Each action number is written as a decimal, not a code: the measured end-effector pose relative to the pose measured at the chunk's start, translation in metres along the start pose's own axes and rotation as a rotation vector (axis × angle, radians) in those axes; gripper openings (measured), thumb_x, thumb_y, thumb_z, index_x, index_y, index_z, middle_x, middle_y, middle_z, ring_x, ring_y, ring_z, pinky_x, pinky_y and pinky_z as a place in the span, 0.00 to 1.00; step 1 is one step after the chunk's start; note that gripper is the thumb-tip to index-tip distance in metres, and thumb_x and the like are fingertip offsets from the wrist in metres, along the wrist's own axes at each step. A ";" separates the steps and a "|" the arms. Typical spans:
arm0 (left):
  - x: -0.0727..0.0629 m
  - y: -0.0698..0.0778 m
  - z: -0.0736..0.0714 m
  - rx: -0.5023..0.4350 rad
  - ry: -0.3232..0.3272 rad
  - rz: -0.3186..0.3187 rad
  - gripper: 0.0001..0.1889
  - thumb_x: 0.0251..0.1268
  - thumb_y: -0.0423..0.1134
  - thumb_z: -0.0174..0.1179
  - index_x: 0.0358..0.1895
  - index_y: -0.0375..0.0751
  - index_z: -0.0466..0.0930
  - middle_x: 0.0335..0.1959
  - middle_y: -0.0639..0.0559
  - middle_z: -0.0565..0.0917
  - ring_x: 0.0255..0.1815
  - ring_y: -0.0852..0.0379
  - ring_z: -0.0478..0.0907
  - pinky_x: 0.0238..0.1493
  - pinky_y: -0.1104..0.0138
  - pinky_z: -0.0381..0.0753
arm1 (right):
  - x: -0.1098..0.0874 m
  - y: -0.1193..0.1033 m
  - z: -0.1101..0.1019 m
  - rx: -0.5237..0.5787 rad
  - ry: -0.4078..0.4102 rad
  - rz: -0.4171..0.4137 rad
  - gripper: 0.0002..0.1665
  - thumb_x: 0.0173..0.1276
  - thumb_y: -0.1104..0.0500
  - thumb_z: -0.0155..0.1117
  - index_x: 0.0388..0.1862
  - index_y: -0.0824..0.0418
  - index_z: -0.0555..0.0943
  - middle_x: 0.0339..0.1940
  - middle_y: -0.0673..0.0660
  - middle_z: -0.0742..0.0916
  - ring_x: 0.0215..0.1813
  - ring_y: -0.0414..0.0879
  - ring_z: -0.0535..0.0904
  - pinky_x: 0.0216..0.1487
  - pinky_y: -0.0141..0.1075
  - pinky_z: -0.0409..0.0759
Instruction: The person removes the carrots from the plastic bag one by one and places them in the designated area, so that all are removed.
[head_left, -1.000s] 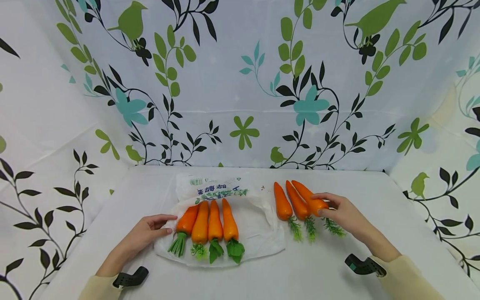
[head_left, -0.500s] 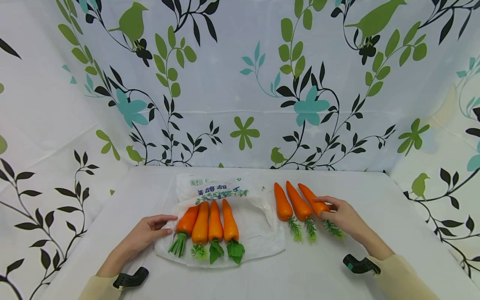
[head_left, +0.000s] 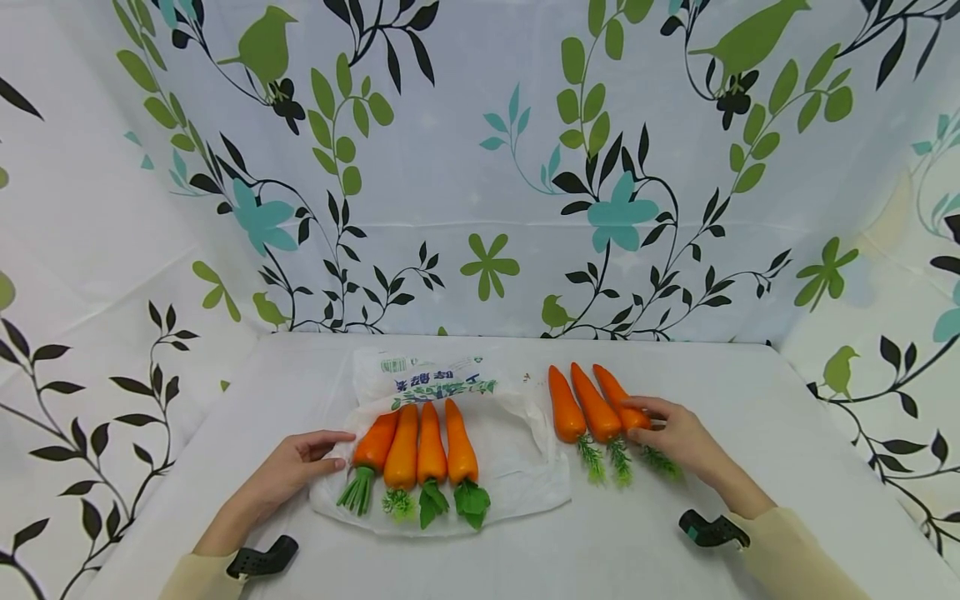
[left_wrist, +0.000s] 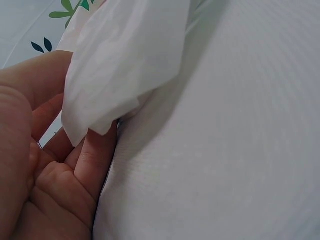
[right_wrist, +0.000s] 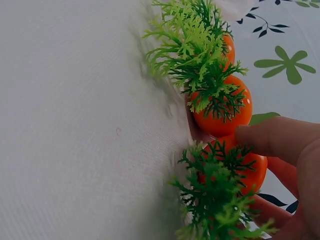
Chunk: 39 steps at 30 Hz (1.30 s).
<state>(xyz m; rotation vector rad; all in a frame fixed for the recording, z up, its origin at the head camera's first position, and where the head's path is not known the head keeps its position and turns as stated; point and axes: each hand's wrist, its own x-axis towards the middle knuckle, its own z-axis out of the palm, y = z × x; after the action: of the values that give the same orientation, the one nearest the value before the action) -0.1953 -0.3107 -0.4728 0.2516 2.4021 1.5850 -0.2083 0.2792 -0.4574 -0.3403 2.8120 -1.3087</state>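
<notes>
On the left of the head view, my left hand (head_left: 296, 467) holds the edge of a white plastic bag (head_left: 510, 467), its thumb and fingers at the bag's side; in the left wrist view a bag flap (left_wrist: 130, 60) covers the fingertips. Several orange toy carrots (head_left: 431, 446) with green tops lie side by side on the bag. To the right, my right hand (head_left: 678, 433) grips the thick end of a toy carrot (head_left: 611, 385) with feathery leaves. Two similar carrots (head_left: 567, 404) lie just left of it. The right wrist view has the gripped carrot (right_wrist: 257, 172) close against its neighbour (right_wrist: 225, 112).
Everything lies on a white-covered table (head_left: 600, 550). Behind it hangs a curtain (head_left: 450, 167) printed with leaves, birds and flowers. Each wrist wears a black device, one at the left wrist (head_left: 262, 557) and one at the right (head_left: 712, 529).
The right hand first turned its carrot's tip rightward, away from the neighbour, then brought the carrot slightly left beside the other two. The left hand and bag have stayed put.
</notes>
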 end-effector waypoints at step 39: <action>-0.001 0.001 0.000 0.047 0.011 0.019 0.25 0.64 0.43 0.68 0.63 0.38 0.79 0.67 0.37 0.74 0.65 0.51 0.72 0.54 0.76 0.71 | -0.003 -0.041 0.000 0.015 0.038 -0.127 0.25 0.67 0.63 0.68 0.63 0.66 0.79 0.62 0.66 0.80 0.62 0.63 0.74 0.57 0.55 0.77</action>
<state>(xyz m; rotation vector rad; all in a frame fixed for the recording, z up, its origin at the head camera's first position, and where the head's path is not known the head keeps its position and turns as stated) -0.1942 -0.3103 -0.4722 0.2770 2.4544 1.5434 -0.1977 0.2539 -0.4267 -0.5067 2.8527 -1.3722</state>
